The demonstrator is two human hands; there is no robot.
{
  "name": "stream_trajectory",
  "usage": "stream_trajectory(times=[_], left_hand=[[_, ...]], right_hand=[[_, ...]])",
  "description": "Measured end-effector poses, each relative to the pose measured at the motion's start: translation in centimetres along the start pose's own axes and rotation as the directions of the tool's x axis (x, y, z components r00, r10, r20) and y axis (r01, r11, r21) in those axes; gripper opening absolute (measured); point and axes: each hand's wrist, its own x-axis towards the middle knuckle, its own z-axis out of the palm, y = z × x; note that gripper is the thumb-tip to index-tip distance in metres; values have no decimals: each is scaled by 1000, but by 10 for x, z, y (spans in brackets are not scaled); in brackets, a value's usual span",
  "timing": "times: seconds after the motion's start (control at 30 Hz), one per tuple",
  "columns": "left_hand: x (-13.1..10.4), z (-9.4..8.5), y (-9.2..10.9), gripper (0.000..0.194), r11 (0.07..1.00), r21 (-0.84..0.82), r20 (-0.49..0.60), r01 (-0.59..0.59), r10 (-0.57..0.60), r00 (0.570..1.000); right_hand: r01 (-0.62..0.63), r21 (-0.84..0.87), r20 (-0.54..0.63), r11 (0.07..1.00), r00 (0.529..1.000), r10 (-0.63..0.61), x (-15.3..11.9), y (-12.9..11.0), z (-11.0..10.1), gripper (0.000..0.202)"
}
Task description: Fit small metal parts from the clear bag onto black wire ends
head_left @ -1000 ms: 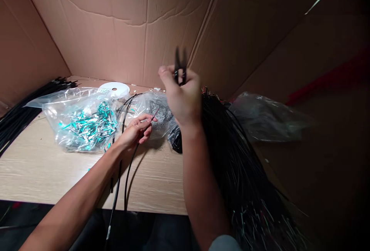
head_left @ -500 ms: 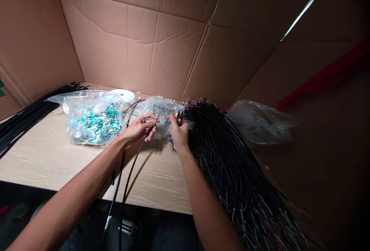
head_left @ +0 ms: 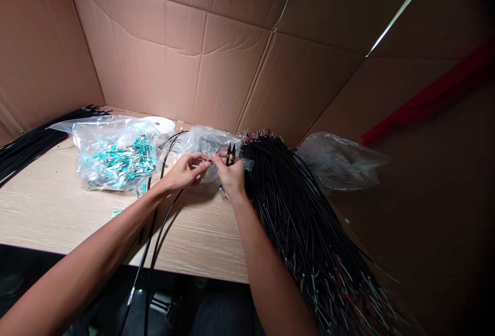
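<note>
My left hand (head_left: 188,170) is closed on the end of a black cable (head_left: 164,230), which hangs down past the front edge of the table. My right hand (head_left: 231,175) holds small black thread snips (head_left: 231,154) in its palm, blades pointing up. Its thumb and forefinger meet the left fingertips at the cable end, whose fine wires are mostly hidden there. Just behind the hands lies a clear bag of small silvery metal pieces (head_left: 209,145). A thick bundle of black cables (head_left: 286,197) with bared coloured wire ends lies right of my right hand.
On the left, a clear bag (head_left: 119,158) holds teal and silver scraps, a few lying loose beside it. More black cables (head_left: 34,137) lie at the far left. A white disc (head_left: 160,123) and a crumpled clear bag (head_left: 342,161) stand near the cardboard wall (head_left: 154,42).
My right hand has moved left until its fingertips meet those of my left hand at the cable end. Teal scraps now show loose on the table. The view has shifted slightly.
</note>
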Motion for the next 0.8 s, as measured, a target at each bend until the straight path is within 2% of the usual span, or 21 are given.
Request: stream_trajectory(times=[0.13, 0.2, 0.33, 0.47, 0.63, 0.8], left_hand=[[-2, 4, -2, 32, 937, 335, -97, -102, 142, 985], [-3, 5, -4, 39, 930, 349, -79, -113, 149, 986], [-1, 5, -6, 45, 999, 36, 10, -37, 37, 999], [-1, 4, -6, 48, 971, -231, 150, 58, -24, 988], [1, 6, -8, 42, 923, -377, 211, 83, -2, 977], [2, 6, -10, 40, 915, -402, 206, 40, 48, 977]], right_hand=[[-2, -14, -42, 1000, 999, 2, 1, 0, -1, 33], [-19, 13, -11, 1000, 1000, 20, 1, -1, -1, 37], [-64, 109, 123, 992, 991, 50, 1, -6, -4, 52], [-123, 205, 190, 971, 978, 83, -1, -12, -6, 57], [-204, 240, 254, 949, 957, 142, -6, -12, -6, 61], [-289, 275, 282, 917, 936, 210, -6, -9, -4, 63]])
